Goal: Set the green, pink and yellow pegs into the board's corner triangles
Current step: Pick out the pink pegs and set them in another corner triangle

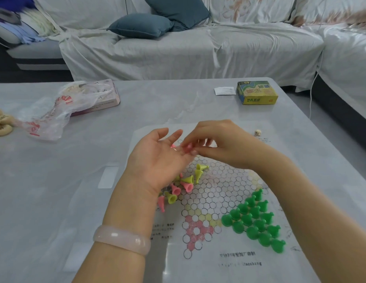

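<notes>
The pink peg (188,148) sits pinched between my right hand's (217,139) fingertips, just above the open palm of my left hand (157,160), over the far part of the board (210,193). My left fingers are spread and relaxed, palm up; another bit of pink shows against them, too hidden to tell what it is. Under my left wrist a loose heap of pink and yellow pegs (182,186) lies toppled on the board's left side. The green pegs (255,219) stand upright in a filled triangle at the board's near right corner. A pale pink bangle (122,238) rings my left forearm. Farther off on the grey table (55,180) are a yellow-green box (257,92), a crumpled plastic bag (51,113) and a small white figure (257,132).
</notes>
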The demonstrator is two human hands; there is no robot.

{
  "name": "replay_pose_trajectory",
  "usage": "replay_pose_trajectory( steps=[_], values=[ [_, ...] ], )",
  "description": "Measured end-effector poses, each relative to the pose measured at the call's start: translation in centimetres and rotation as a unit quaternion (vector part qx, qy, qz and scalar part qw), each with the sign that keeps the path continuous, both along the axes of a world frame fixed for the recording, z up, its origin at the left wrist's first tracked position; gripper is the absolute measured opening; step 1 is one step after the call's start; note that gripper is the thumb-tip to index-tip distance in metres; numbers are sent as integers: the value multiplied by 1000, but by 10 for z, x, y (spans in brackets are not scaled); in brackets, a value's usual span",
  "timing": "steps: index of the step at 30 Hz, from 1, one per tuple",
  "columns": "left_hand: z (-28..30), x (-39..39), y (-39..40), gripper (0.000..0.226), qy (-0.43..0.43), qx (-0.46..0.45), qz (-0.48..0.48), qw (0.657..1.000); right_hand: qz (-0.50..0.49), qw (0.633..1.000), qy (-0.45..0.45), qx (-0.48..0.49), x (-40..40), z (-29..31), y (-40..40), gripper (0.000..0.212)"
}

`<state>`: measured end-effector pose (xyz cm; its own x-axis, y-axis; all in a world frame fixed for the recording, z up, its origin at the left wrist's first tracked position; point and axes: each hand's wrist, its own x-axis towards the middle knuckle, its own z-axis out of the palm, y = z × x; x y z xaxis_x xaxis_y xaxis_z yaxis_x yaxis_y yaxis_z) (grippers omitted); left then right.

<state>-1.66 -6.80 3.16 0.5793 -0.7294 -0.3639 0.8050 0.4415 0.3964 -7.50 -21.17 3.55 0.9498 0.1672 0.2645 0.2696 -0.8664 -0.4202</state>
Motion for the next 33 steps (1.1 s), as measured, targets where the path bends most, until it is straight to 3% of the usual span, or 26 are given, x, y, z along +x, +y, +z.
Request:
replay_pose_trajectory(
  steps=[2,4,5,6,7,8,9,11,12,14,16,18,23,29,33],
  values=[
    [9,0,5,39,-56,2,-36,998,-19,998,-37,40,0,3,1,14],
    [14,3,5,35,-191,121,-15,974,-64,990,-61,111,0,5,0,11],
    [12,7,5,29,-307,256,25,916,-93,981,-67,153,0,5,-2,11],
    [5,11,5,24,-420,417,83,802,-123,971,-77,191,0,3,-6,11],
    [-4,16,6,24,-506,538,129,662,-151,961,-89,216,-1,2,-12,10],
    [-13,20,7,27,-553,605,145,554,-175,952,-102,231,-2,0,-18,8],
    [-22,24,7,29,-570,629,132,512,-193,944,-110,243,-3,-2,-25,7],
    [-35,27,2,32,-585,620,71,519,-218,931,-118,269,-5,-6,-36,6],
    [-39,27,-2,34,-598,621,37,505,-227,925,-121,279,-6,-8,-41,7],
    [-44,27,-10,36,-625,642,-16,444,-247,916,-123,291,-8,-11,-49,6],
    [-48,27,-16,36,-630,660,-52,407,-262,908,-122,303,-10,-13,-55,5],
    [-52,27,-19,34,-632,666,-69,390,-271,904,-117,309,-12,-15,-59,7],
    [-54,33,-17,35,-618,628,5,474,-278,899,-106,320,-17,-18,-68,5],
    [-56,36,-4,29,-589,621,62,513,-296,892,-96,329,-22,-26,-79,3],
    [-52,37,2,27,-590,613,92,517,-312,886,-81,332,-25,-33,-86,5]
  ],
)
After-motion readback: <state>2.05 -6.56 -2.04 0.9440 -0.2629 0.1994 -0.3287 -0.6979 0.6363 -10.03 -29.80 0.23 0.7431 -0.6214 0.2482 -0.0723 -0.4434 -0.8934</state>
